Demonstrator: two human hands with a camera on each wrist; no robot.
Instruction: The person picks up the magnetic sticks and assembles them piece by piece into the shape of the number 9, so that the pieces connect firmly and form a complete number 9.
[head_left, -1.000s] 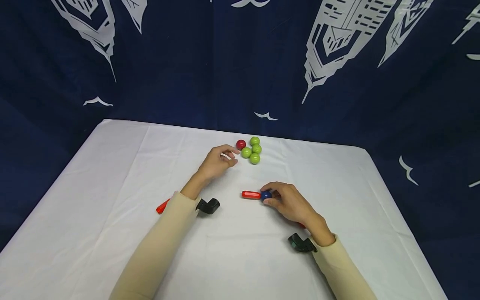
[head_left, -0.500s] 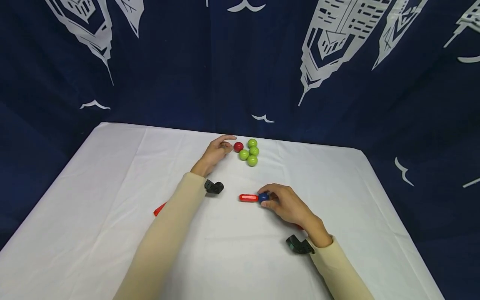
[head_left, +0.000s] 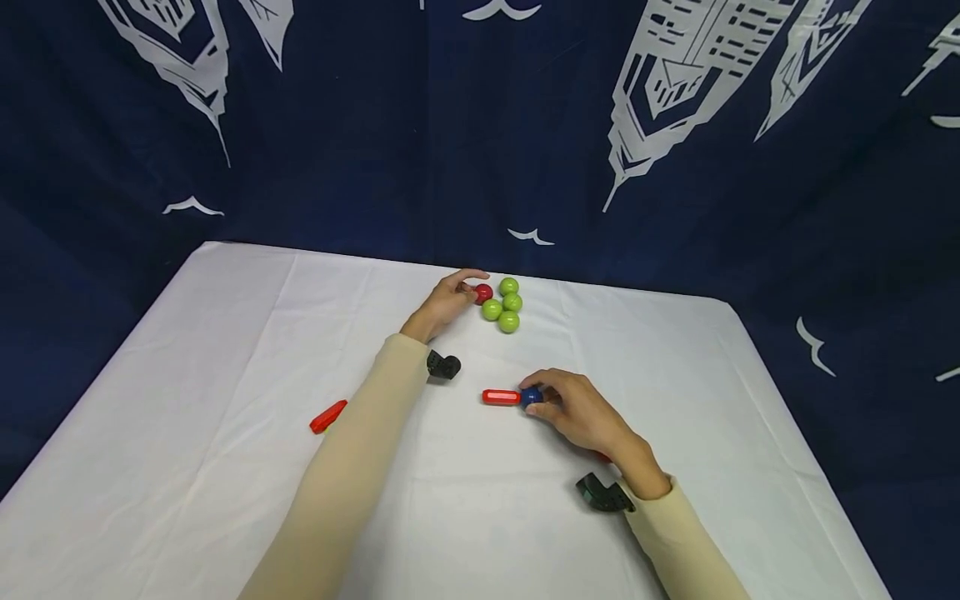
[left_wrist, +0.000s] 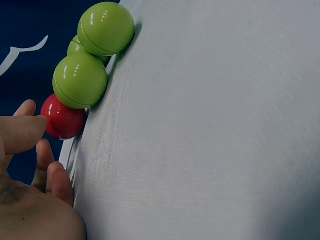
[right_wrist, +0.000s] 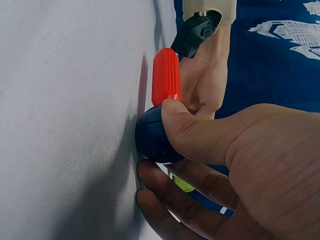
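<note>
My right hand (head_left: pixel 577 408) pinches a blue ball (right_wrist: pixel 152 135) between thumb and fingers, low over the white cloth. A short red ribbed rod (head_left: pixel 501 397) sticks out from that ball, pointing left in the head view. At the far edge of the table, my left hand (head_left: pixel 447 302) is at a glossy red ball (left_wrist: pixel 63 117). Its thumb tip overlaps the near side of the ball, while the forefinger reaches out straight beyond it. Several green balls (head_left: pixel 509 322) cluster right beside the red one.
Another red rod (head_left: pixel 328 417) lies left of the left sleeve, with a bit of green showing by it. A red piece (head_left: pixel 602 457) is mostly hidden under the right wrist. A dark blue printed curtain (head_left: pixel 465 150) hangs behind the table (head_left: pixel 225 350).
My left hand has moved farther away from me, up to the red ball, uncovering more of the left rod. My right hand stays in place, holding the blue ball.
</note>
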